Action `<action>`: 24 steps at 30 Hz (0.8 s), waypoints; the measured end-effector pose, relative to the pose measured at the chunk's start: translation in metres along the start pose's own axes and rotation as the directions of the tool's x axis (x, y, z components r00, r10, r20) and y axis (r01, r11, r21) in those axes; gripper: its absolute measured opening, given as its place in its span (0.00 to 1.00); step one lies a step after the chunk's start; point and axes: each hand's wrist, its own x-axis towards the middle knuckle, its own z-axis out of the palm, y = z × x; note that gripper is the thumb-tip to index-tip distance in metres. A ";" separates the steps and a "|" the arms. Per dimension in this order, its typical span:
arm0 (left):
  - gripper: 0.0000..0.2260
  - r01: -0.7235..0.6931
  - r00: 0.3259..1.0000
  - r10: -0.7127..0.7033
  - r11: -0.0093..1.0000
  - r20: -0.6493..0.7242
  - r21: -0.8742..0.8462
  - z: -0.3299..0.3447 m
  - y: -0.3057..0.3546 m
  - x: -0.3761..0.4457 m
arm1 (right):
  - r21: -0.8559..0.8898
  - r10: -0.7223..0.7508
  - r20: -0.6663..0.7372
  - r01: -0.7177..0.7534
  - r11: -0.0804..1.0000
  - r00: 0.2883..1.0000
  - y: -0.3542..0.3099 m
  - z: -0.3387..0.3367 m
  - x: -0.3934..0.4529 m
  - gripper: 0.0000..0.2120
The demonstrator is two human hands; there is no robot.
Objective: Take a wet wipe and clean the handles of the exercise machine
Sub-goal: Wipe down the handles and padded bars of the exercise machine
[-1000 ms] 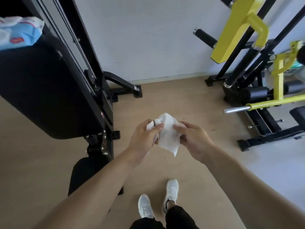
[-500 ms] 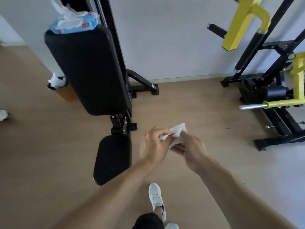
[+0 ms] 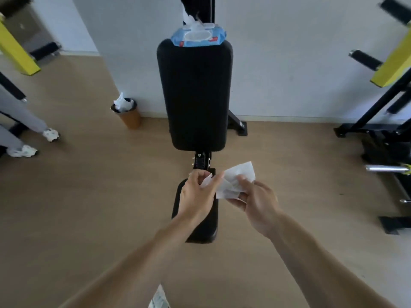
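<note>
Head cam: my left hand point(image 3: 196, 197) and right hand point(image 3: 258, 206) both have a pinching grip on the crumpled white wet wipe point(image 3: 233, 181), held over the black padded seat point(image 3: 195, 221).

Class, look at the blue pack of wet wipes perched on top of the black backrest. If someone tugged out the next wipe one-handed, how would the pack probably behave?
The wipes pack looks soft and bulging, so it would likely squash rather than stay rigid. It lies on the narrow top edge of the backrest and overhangs a little, so a one-handed tug might drag it off.
</note>
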 end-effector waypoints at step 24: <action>0.13 -0.094 0.986 0.087 0.994 -0.142 -0.048 -0.344 -0.043 0.227 | -0.210 -0.165 0.175 0.200 0.957 0.971 -0.029 0.412 0.149 0.11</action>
